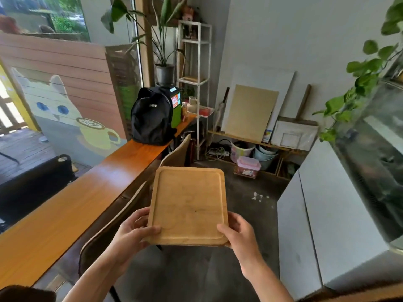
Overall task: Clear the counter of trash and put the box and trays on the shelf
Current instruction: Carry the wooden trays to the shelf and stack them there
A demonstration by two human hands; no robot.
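Bright window (43,16) daylight, soft blur, edges bowed

One head-worn wide-angle view looks forward and down from close above the person's hands, along the counter (65,205) toward the room's far corner.

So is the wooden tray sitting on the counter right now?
No, the wooden tray is held in the air by the left hand and right hand, beside the counter.

Pale wooden tray (189,205), orange counter (72,205), black backpack (152,118)
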